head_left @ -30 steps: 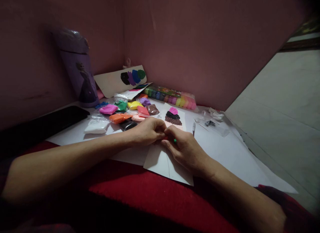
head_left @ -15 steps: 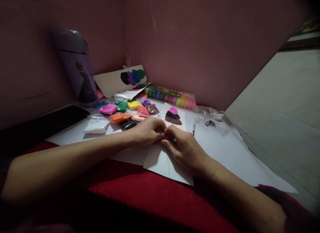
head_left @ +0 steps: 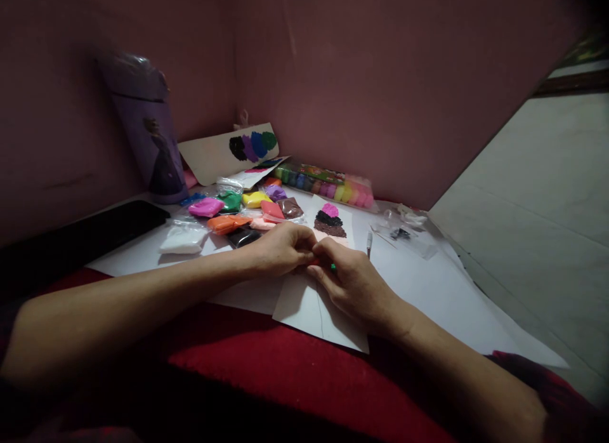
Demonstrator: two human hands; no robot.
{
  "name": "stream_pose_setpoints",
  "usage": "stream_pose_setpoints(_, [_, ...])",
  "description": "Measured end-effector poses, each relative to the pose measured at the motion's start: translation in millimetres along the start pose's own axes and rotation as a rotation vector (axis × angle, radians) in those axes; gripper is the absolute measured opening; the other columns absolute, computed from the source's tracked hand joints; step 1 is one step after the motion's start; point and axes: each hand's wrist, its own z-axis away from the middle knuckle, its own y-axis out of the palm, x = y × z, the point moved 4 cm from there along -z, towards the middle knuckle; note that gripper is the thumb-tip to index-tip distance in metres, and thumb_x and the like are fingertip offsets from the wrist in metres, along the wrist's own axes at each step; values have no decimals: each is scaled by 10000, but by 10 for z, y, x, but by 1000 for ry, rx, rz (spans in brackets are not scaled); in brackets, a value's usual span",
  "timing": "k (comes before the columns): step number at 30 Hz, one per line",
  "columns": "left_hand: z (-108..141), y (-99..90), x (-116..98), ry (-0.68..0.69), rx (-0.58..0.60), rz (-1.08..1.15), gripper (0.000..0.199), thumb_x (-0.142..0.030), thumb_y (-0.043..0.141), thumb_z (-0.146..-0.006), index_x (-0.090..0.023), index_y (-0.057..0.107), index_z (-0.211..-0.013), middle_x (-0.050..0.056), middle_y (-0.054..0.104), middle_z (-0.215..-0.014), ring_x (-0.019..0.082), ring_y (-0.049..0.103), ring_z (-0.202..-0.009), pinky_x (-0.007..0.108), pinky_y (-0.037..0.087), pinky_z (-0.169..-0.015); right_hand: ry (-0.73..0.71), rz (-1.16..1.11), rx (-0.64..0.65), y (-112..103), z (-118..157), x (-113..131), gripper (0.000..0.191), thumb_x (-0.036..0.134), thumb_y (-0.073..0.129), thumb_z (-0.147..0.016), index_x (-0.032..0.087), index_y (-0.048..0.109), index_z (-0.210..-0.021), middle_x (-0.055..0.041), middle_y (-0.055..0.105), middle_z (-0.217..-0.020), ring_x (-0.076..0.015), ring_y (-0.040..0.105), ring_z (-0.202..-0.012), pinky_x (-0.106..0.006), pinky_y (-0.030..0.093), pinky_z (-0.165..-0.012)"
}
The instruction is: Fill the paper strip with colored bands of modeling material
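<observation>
My left hand and my right hand meet over a white card, fingertips pinched together. Between them shows a small red piece of clay, mostly hidden by the fingers. A green bit peeks out by my right thumb; whether it is held or lies on the card I cannot tell. Just beyond the fingers, the card bears textured clay patches in pink, black and brown, with a pale pink one partly covered by my hand.
Several bags of coloured clay lie left of the card. Behind are a clay pack, a painted card and a tall purple container. A slim tool and a clear plastic bag lie right. A black device sits left.
</observation>
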Motion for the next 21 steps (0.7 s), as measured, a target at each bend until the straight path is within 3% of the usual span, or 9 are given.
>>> stream_pose_setpoints(10, [1, 0, 2, 19, -35, 14, 50, -174, 558, -743, -129, 573, -725, -3, 565, -617, 87, 501, -522, 193, 388, -480, -25, -21, -33, -12, 1, -17, 59, 135, 555, -823, 182, 539, -857, -36, 609, -816, -162, 546, -713, -280, 416, -639])
stream_pose_setpoints(21, [21, -46, -63, -3, -146, 334, 160, -263, 630, -728, -110, 586, -716, -14, 562, -565, 70, 505, -455, 182, 389, -445, 37, -216, -220, -90, -18, -52, 79, 198, 561, -845, 168, 630, -871, -44, 651, -775, -162, 592, -702, -292, 458, -661])
